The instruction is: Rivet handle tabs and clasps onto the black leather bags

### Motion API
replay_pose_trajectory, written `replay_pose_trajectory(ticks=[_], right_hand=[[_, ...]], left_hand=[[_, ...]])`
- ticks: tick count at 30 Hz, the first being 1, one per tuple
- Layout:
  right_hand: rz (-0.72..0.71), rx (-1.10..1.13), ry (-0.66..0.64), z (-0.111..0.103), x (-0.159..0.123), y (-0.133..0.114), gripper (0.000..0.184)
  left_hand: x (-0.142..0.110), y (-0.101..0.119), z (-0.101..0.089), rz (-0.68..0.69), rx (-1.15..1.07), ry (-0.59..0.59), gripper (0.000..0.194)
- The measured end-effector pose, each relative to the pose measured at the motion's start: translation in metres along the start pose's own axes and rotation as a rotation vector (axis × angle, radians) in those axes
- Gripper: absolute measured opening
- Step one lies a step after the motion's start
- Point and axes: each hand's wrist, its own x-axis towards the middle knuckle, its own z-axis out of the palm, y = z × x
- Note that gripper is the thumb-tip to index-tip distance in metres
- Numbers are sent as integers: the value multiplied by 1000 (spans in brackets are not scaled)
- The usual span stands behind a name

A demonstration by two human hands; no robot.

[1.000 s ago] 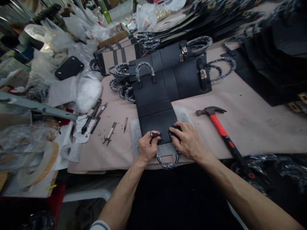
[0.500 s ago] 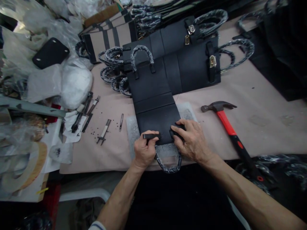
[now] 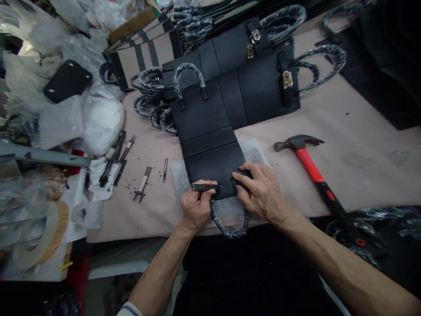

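A black leather bag panel (image 3: 205, 140) lies flat on the table, its near end resting on a grey pad (image 3: 255, 153). My left hand (image 3: 195, 206) is closed, pinching a short black strap piece (image 3: 202, 187) against the panel's near left corner. My right hand (image 3: 261, 191) presses its curled fingers down on the panel's near right corner, over a dark tab. A plastic-wrapped handle loop (image 3: 230, 221) hangs from the near edge between my hands. A second wrapped handle (image 3: 189, 74) sits at the panel's far end.
A red-handled hammer (image 3: 311, 164) lies right of the pad. Small metal punches and tools (image 3: 143, 184) lie to the left. Finished black panels with gold clasps (image 3: 263, 79) are stacked behind. Plastic bags (image 3: 98, 116) crowd the left. The table edge (image 3: 138, 230) is near.
The view has shifted slightly. My left hand has turned the strap piece flat and holds it at the panel's edge; my right hand stays pressed on the right corner.
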Motion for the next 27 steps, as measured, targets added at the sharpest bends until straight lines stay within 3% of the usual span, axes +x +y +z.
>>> replay_pose_trajectory(ticks=[17,24,27], right_hand=[[-7,-34,18,0,0,0,32],[9,-10,9,0,0,-1,34],[12,-11,12,-1,1,-2,33]], left_hand=[[4,3,6,48,46,-24,8],[12,8,7,216,130,-102,9],[15,8,9,184,119,-117,10]])
